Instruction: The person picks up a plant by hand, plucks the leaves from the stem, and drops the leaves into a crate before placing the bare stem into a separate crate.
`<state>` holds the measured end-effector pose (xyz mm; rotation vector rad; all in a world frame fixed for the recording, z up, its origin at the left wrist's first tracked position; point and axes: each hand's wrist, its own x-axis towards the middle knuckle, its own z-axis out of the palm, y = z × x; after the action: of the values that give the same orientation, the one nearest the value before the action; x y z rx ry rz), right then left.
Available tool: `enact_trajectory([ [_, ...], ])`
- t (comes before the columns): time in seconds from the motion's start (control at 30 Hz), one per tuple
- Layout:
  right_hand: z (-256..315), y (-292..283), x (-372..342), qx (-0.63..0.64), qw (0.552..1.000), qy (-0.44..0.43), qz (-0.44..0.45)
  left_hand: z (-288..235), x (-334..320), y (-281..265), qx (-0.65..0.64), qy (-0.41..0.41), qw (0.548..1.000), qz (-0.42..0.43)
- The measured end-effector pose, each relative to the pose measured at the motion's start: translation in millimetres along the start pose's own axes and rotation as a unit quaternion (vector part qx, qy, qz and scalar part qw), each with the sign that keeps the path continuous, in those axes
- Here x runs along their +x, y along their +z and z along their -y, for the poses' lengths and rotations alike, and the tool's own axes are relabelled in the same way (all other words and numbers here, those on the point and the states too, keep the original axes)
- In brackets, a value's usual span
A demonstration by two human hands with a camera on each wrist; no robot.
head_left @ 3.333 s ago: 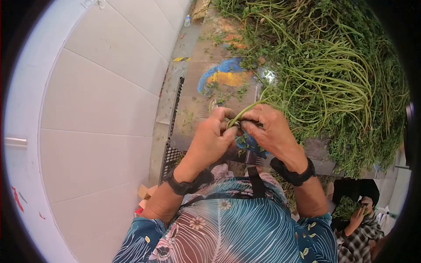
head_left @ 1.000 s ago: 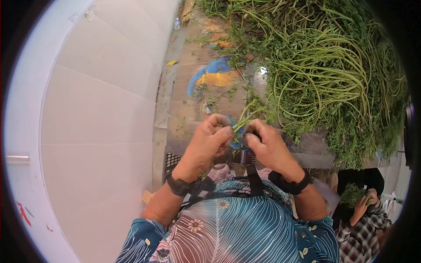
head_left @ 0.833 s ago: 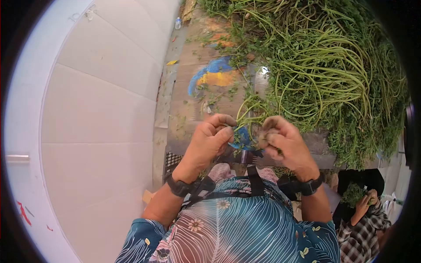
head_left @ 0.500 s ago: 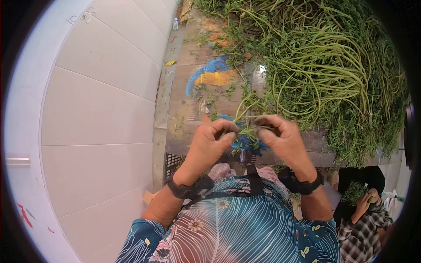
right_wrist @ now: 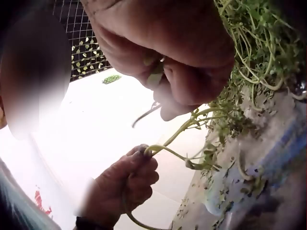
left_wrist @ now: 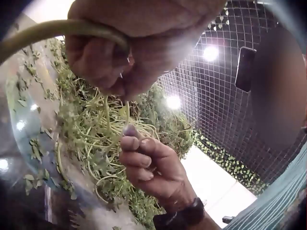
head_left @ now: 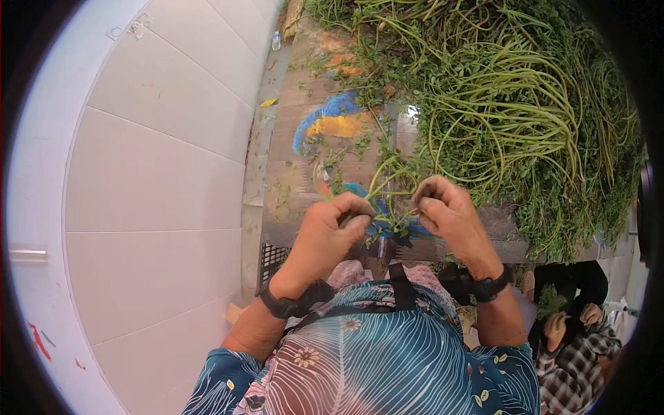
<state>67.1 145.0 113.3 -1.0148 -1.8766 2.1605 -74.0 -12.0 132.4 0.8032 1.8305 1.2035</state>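
My left hand (head_left: 328,228) pinches green leafy stems (right_wrist: 177,132) between thumb and fingertips. In the head view the stems reach forward and right over the board. Their other end curves past the palm, where the left wrist view has a thick stem (left_wrist: 57,29). My right hand (head_left: 449,214) is just to the right, fingers curled in against the thumb. A small leaf (right_wrist: 156,74) and a thin stalk (right_wrist: 145,116) show between its fingers in the right wrist view. Stems and leaves lie in the gap between the hands.
A big heap of green stems and leaves (head_left: 512,117) covers the right side of the paint-marked board (head_left: 287,218). Loose leaves are scattered at left. A black crate (head_left: 271,254) is under the near left edge. A white wall (head_left: 152,173) rises left; another person (head_left: 574,360) sits at lower right.
The thick stem seen earlier between both hands is now branching stems in my left hand. My right hand has pulled away to the right, gone back in, and parted again.
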Motion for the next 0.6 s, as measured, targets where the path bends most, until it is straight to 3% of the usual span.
enact_trajectory([
  [0.1, 1.3, 1.6, -5.2, 0.018, 0.997, -0.071, -0.008, -1.0, 2.6, -2.6, -0.022, 0.014, 1.000, -0.002],
  [0.2, -5.8, 16.2, -3.7, -0.162, 0.960, -0.229, 0.015, -1.6, 4.7, 2.4, -0.048, 0.018, 0.999, 0.002],
  [0.27, -4.5, 19.6, -3.0, -0.235, 0.938, -0.253, 0.028, -0.9, 5.6, 4.1, -0.026, 0.051, 0.998, 0.003],
  [0.37, -7.2, 15.4, -5.2, -0.302, 0.912, -0.276, 0.026, -10.6, 3.1, -3.1, -0.017, -0.016, 1.000, 0.011],
  [0.6, -19.8, 9.8, -15.3, -0.356, 0.886, -0.297, -0.011, 2.3, 1.1, -10.9, 0.037, 0.032, 0.999, 0.017],
])
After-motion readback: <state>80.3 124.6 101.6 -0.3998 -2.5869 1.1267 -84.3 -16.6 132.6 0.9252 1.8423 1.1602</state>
